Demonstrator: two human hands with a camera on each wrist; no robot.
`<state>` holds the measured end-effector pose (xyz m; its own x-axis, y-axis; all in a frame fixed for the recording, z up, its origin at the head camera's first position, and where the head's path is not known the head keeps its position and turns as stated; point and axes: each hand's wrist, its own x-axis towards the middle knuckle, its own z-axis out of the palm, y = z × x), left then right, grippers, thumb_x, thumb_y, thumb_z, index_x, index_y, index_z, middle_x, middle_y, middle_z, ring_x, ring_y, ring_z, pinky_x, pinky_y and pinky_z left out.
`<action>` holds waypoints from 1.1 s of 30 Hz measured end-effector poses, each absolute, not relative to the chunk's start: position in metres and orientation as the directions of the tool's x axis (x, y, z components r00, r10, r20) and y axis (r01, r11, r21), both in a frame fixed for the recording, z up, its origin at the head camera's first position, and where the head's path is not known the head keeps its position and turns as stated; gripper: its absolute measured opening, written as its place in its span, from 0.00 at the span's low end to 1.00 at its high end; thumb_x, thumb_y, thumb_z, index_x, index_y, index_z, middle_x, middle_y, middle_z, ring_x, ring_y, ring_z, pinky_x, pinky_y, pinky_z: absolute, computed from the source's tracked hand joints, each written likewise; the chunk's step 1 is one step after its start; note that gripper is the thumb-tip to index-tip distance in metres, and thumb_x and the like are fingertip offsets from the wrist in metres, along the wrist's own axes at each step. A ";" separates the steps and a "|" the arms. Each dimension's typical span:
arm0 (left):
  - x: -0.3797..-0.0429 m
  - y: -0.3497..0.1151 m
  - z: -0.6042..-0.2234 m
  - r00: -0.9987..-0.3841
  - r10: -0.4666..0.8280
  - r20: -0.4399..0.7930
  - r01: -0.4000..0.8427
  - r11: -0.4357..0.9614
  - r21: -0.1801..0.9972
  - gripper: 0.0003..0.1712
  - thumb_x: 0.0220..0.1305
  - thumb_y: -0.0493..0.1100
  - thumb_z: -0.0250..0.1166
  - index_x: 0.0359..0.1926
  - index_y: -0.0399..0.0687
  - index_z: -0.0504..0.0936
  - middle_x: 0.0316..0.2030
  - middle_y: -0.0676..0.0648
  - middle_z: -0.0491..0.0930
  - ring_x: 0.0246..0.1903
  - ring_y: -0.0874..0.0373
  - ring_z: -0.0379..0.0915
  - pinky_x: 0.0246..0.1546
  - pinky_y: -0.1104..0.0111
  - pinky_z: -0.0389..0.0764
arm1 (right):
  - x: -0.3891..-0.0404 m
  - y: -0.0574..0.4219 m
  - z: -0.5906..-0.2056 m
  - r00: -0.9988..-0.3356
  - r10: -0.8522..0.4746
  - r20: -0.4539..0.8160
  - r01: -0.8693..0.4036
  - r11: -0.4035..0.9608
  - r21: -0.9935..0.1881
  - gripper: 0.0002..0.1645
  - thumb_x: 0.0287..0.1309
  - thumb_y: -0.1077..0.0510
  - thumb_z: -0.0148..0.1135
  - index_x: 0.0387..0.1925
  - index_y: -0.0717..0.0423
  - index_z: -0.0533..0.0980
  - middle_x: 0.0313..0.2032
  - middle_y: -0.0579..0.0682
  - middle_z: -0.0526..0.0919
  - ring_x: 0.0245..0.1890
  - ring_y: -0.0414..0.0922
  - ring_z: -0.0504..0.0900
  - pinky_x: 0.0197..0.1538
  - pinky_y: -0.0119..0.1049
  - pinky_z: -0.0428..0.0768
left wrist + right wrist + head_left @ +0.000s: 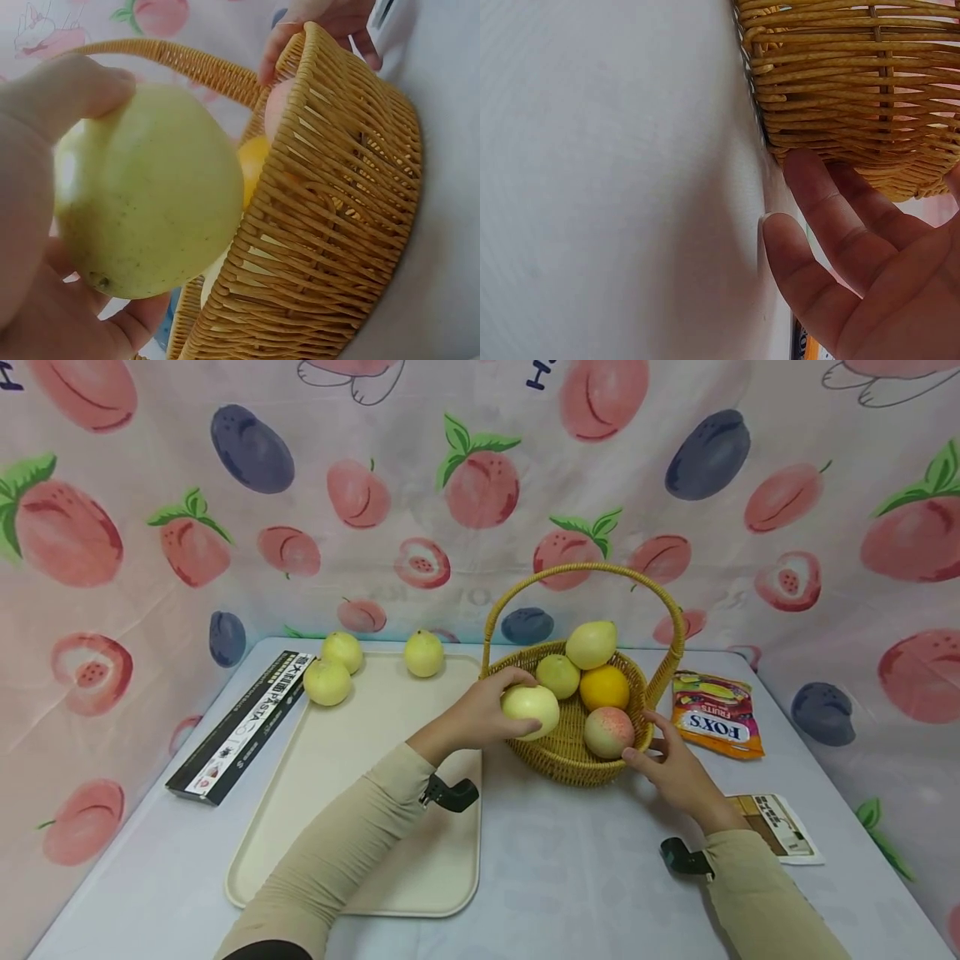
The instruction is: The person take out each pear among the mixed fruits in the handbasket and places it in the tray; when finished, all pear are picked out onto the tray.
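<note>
My left hand (487, 710) grips a round yellow-green pear (531, 710), thumb on one side and fingers on the other, over the left rim of a wicker basket (558, 764). Close up in the left wrist view, the pear (150, 195) has fine speckles and overlaps the basket's rim. Inside the basket lie an orange (604, 687), a peach (609, 732) and two more pears (591, 644). At the right side of the basket, my right hand (678, 772) holds the rim. The right wrist view shows its fingers (832, 217) against the woven outer wall.
A cream tray (375, 827) lies left of the basket, with three pears (423, 653) at its far end. A long black box (240, 727) lies along the tray's left. Right of the basket are a candy bag (717, 714) and a flat printed packet (783, 831).
</note>
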<state>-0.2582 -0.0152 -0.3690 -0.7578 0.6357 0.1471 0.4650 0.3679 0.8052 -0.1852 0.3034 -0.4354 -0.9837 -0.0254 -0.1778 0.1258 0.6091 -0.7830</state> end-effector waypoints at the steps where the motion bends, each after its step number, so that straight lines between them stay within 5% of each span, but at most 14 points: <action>1: -0.259 -0.016 -0.369 -0.754 0.640 0.149 0.469 0.366 0.804 0.30 0.60 0.47 0.72 0.62 0.47 0.72 0.55 0.46 0.75 0.45 0.53 0.75 0.42 0.64 0.80 | -0.185 0.304 -0.436 -0.984 -0.025 -0.177 0.125 0.608 -0.784 0.58 0.66 0.33 0.59 0.80 0.49 0.37 0.69 0.76 0.56 0.64 0.71 0.64 0.58 0.67 0.70; 27: -0.262 -0.016 -0.381 -0.687 0.711 0.151 0.524 0.341 0.780 0.44 0.57 0.44 0.74 0.73 0.44 0.65 0.65 0.45 0.69 0.56 0.52 0.68 0.52 0.57 0.75 | -0.185 0.303 -0.434 -0.985 -0.024 -0.170 0.121 0.604 -0.788 0.58 0.66 0.34 0.59 0.80 0.50 0.38 0.69 0.76 0.56 0.64 0.71 0.64 0.59 0.67 0.70; 33: -0.258 -0.024 -0.380 -0.735 0.660 0.157 0.487 0.352 0.799 0.45 0.58 0.47 0.75 0.73 0.49 0.65 0.68 0.47 0.66 0.57 0.52 0.69 0.53 0.56 0.75 | -0.185 0.303 -0.435 -0.985 -0.022 -0.170 0.122 0.603 -0.789 0.58 0.66 0.34 0.59 0.80 0.50 0.38 0.69 0.76 0.57 0.64 0.70 0.64 0.59 0.67 0.70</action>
<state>-0.2585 -0.0239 -0.3803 -0.7348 0.6599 0.1572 0.4873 0.3523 0.7990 -0.1851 0.3034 -0.4354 -0.9852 -0.0222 -0.1699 0.1224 0.6027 -0.7886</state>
